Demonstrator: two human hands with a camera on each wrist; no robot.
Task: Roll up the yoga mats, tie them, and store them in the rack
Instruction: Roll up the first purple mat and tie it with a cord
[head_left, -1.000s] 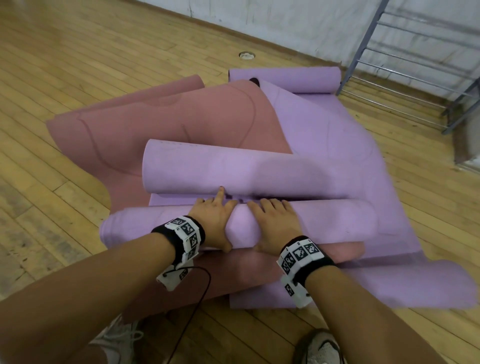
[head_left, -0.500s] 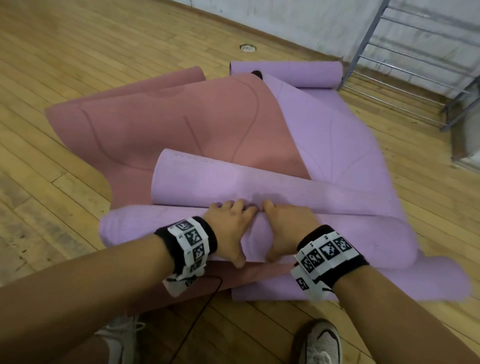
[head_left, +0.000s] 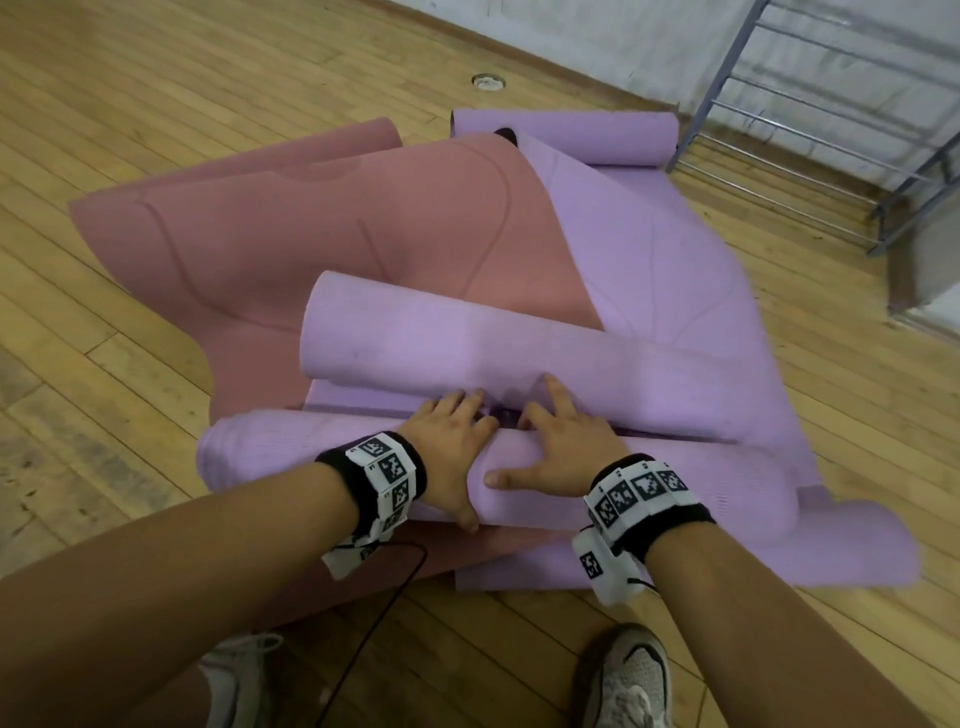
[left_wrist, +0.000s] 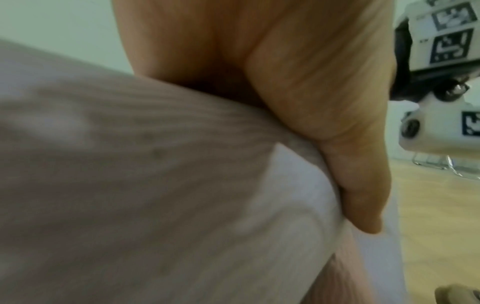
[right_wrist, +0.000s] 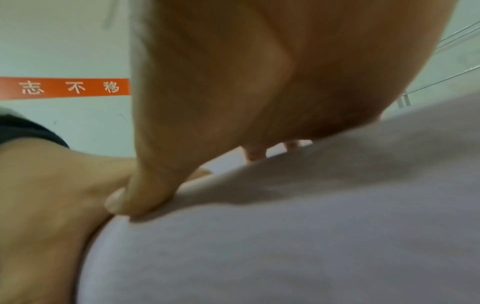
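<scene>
A purple yoga mat (head_left: 675, 270) lies on the wooden floor, its near end wound into a thick roll (head_left: 280, 457). Just beyond the roll, a loose fold of the same mat (head_left: 441, 348) curls toward me. My left hand (head_left: 452, 447) wraps the roll, fingers over the far side and thumb down the near side. My right hand (head_left: 561, 447) lies beside it with fingers spread flat on top. In the wrist views the left palm (left_wrist: 311, 102) and the right thumb (right_wrist: 145, 197) press into the roll (right_wrist: 285, 236). A pink mat (head_left: 311, 234) lies underneath.
A second purple roll (head_left: 566, 135) lies at the far end by the wall. A grey metal rack (head_left: 779, 104) stands at the back right. My shoes (head_left: 623, 675) and a black cable (head_left: 374, 623) are near the front edge of the mats.
Both hands have loosened from a curled grip and reached forward over the roll. The right fingers are now spread flat, and the loose fold has lifted toward me.
</scene>
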